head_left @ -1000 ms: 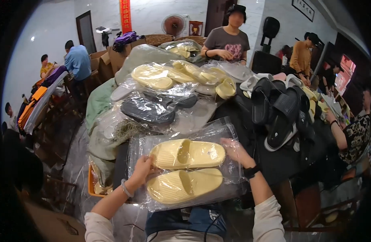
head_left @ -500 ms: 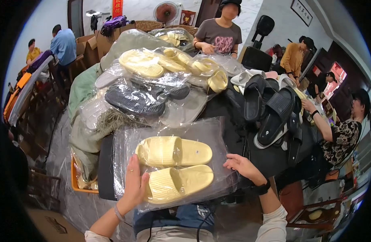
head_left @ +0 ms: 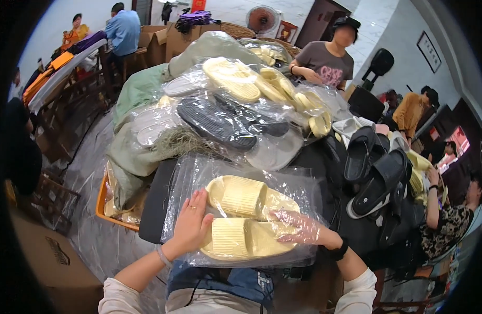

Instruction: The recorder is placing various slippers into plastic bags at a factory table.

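A pair of pale yellow slide slippers (head_left: 231,194) lies side by side in a clear plastic bag (head_left: 195,166) in front of me, toes pointing left. My left hand (head_left: 189,224) rests flat against the bag at the toe ends, its fingers stretched and together, thumb apart. From the right, my right hand (head_left: 303,228) reaches in under the plastic film, with its fingers extended over the heel ends of both slippers. Glare on the film blurs the fingertips there.
Beyond the bag rises a heap of bagged slippers, yellow (head_left: 233,78) and dark grey (head_left: 214,121), over green sacks (head_left: 139,99). Loose black slides (head_left: 379,180) are piled at right. An orange crate (head_left: 106,209) stands low at left. Co-workers (head_left: 327,57) are around the table.
My right hand has moved left from the bag's edge to over the slippers' heels, under the film. My left hand still lies at the toe ends. The whole view has shifted and tilted.
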### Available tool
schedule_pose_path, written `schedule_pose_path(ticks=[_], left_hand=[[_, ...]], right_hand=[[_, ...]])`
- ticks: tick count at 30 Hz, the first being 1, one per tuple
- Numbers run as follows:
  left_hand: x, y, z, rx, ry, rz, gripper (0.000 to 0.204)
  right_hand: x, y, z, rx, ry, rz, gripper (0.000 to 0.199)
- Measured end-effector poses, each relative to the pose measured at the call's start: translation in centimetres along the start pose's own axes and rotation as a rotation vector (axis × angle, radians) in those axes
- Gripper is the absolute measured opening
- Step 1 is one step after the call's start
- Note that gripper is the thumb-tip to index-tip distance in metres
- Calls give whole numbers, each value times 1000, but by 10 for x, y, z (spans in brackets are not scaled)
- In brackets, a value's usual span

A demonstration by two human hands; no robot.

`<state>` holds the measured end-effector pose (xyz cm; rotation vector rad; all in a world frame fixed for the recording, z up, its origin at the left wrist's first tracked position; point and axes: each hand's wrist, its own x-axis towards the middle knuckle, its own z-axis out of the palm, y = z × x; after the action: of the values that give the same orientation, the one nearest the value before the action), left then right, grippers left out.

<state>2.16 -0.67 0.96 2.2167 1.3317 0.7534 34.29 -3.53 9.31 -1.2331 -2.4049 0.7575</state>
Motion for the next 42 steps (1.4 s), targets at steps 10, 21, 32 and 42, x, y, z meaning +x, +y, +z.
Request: schedule_pose_path(ticks=[10, 21, 32, 42], left_hand=[[1, 1, 0, 21, 61, 5, 60], [-1, 6, 2, 83, -9, -24, 75], [-1, 7, 10, 296, -14, 16, 92], [4, 12, 11, 320, -39, 66, 94]], right_hand=[[82, 11, 11, 73, -360, 264, 42], [57, 16, 40, -264, -203, 252, 32], [-46, 19, -48, -509, 96, 650, 36], [-97, -71, -105, -152, 1095, 417, 17]])
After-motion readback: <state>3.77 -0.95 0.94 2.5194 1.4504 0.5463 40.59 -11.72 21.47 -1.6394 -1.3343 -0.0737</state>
